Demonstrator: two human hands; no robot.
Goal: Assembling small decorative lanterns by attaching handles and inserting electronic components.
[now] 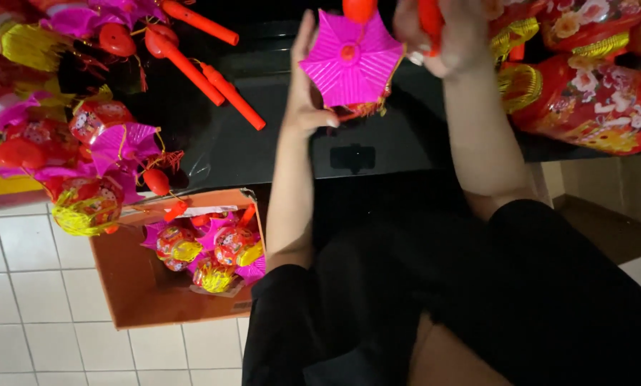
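Note:
A magenta ribbed lantern top (351,63), star-shaped with a red centre, is raised above the black table (263,143). My left hand (304,86) cups its left edge, thumb underneath. My right hand (445,36) is closed around a red plastic stick (429,18) at the top of the view, just right of the lantern. A red piece (360,8) sticks up behind the lantern's upper rim. Yellow tassel strands hang below the lantern.
Loose red sticks (213,78) lie on the table's left. A heap of pink and red lanterns (84,150) fills the far left. Large red floral lanterns (592,93) sit right. A cardboard box (131,286) holding several small lanterns stands on the tiled floor.

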